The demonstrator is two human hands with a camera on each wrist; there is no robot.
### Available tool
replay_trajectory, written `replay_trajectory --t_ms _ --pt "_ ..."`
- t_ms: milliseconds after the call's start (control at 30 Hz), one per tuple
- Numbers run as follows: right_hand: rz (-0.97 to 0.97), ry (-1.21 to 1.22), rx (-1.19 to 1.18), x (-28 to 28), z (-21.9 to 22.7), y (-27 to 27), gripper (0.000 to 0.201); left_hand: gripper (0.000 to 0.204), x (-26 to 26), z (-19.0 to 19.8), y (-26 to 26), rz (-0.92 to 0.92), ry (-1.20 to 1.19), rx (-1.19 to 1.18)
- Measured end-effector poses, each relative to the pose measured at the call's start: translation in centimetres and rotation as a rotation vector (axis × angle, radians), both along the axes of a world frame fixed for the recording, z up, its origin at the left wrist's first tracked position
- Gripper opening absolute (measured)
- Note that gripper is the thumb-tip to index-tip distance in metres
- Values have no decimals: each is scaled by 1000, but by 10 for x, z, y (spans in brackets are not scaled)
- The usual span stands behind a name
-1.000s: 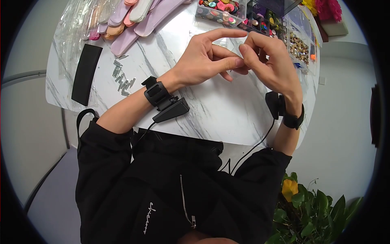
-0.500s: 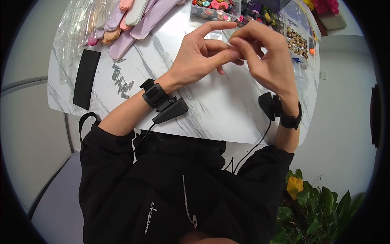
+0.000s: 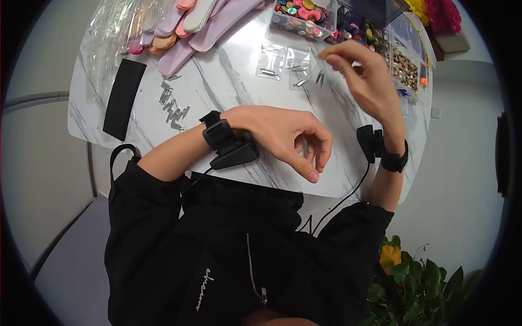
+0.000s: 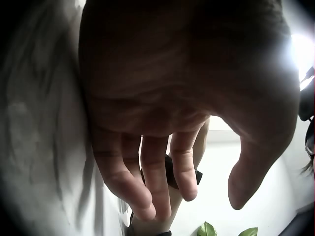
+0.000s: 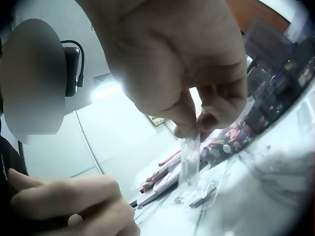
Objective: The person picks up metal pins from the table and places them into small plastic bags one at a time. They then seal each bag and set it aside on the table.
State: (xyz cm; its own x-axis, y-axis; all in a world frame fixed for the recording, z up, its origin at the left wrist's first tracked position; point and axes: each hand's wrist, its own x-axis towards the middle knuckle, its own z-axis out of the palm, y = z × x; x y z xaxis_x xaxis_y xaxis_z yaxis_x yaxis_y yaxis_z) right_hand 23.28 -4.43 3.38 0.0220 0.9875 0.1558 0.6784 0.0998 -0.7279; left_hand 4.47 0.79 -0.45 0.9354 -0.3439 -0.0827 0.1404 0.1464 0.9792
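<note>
1. A small clear plastic bag [image 5: 189, 160] hangs upright from the pinching fingertips [image 5: 184, 129] of the right hand [image 3: 365, 76], raised above the marble table; it is thin, see-through and narrow.
2. Two more clear bags [image 3: 271, 60] lie flat on the table below that hand, each with a small metal piece inside.
3. Loose metal clips [image 3: 319, 77] lie just beside those bags.
4. Another cluster of clips [image 3: 173, 103] lies well apart, near the left wrist.

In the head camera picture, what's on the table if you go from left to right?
Black strip → metal clips → left hand → right hand → bead box.
</note>
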Motion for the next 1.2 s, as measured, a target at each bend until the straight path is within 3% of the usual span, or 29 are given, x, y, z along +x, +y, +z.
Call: replay_trajectory --t_ms 300,533,700,800,933,1200 --pt "27 -172 -241 -14 -7 1 25 29 0 -2 1 -10 -28 17" --pt "69 -12 -339 -20 -17 3 35 30 0 -6 0 -26 -47 15" --pt "9 45 -308 -36 -16 3 42 31 0 -4 1 -32 -28 29" --pt "6 120 -158 -39 -24 4 46 32 -1 -4 1 -34 -18 35" --pt "-24 182 -248 -31 -14 4 46 32 1 -4 1 -35 -11 39" --pt "-84 20 -166 -21 -6 2 47 31 0 -2 2 -37 1 24"
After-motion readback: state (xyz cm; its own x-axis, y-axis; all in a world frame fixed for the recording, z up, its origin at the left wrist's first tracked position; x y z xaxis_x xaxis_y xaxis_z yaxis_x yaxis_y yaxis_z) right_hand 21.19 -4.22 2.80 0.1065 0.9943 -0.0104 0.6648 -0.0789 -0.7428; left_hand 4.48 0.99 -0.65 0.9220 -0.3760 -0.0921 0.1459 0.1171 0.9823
